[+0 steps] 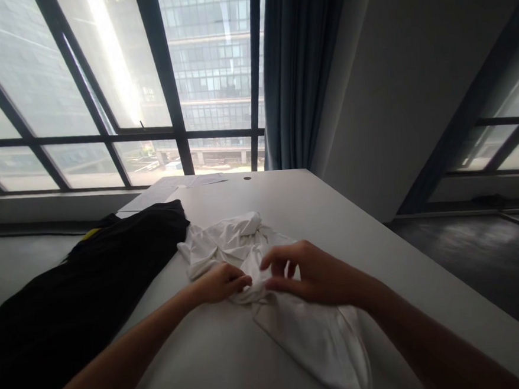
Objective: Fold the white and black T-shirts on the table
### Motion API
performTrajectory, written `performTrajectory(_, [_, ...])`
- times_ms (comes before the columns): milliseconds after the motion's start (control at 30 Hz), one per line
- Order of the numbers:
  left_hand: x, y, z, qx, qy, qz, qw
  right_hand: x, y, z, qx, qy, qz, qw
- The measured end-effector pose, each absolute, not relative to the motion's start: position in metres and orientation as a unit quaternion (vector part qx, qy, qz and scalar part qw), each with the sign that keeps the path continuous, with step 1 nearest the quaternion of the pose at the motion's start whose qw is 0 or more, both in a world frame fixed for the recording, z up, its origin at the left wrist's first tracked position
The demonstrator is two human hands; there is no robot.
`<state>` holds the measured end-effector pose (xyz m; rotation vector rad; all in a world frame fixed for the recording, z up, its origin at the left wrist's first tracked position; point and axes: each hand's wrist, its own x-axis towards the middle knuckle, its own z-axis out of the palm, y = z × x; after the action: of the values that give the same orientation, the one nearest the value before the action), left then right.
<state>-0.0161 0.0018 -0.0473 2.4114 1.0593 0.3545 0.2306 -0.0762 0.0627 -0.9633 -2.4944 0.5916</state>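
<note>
A crumpled white garment (227, 238) lies on the white table (332, 213), bunched at the far end and spreading flatter toward me. My left hand (219, 282) pinches a fold of this cloth near its middle, fingers closed on the fabric. My right hand (312, 274) rests on the cloth just to the right, thumb and fingers gripping the same gathered fold. The two hands nearly touch.
A black garment (91, 277) with a bit of yellow lies along the table's left side and hangs over that edge. Papers (196, 180) lie at the far end, near a small dark hole (247, 177). Windows and a blue curtain (295, 73) stand behind.
</note>
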Motion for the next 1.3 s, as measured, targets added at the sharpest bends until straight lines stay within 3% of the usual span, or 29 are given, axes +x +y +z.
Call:
performTrajectory(100, [-0.047,0.025,-0.045,0.864,0.436,0.199,0.151,0.266,-0.013,0.009,-0.59,-0.801,0.096,0.032])
performTrajectory(167, [-0.064,0.044,-0.049,0.844,0.498,0.192,0.061,0.285,0.005,-0.017,-0.623,-0.775,0.098,-0.042])
performTrajectory(467, [-0.067,0.053,-0.039,0.832,0.554,-0.011,0.031,0.334,0.008,-0.046,-0.61,-0.772,0.174,-0.047])
performTrajectory(567, [-0.085,0.032,-0.029,0.833,0.538,-0.076,0.103,0.378,0.012,-0.049,-0.651,-0.739,0.166,-0.053])
performTrajectory(733, [-0.129,0.004,-0.012,0.829,0.507,-0.059,0.228,0.435,0.017,-0.039,-0.738,-0.648,0.153,-0.111])
performTrajectory(933, [-0.119,-0.004,0.054,0.824,0.469,-0.011,0.317,0.425,0.03,-0.037,-0.737,-0.675,0.03,-0.011])
performTrajectory(1100, [-0.124,0.025,0.112,0.758,0.463,-0.079,0.453,0.416,0.058,-0.028,-0.711,-0.67,0.195,-0.091])
performTrajectory(1200, [-0.131,0.085,0.128,0.771,0.525,-0.021,0.36,0.413,0.091,0.007,-0.728,-0.64,0.225,-0.098])
performTrajectory(1300, [-0.119,0.158,0.123,0.734,0.609,0.295,0.062,0.398,0.124,0.043,-0.753,-0.656,0.05,0.013])
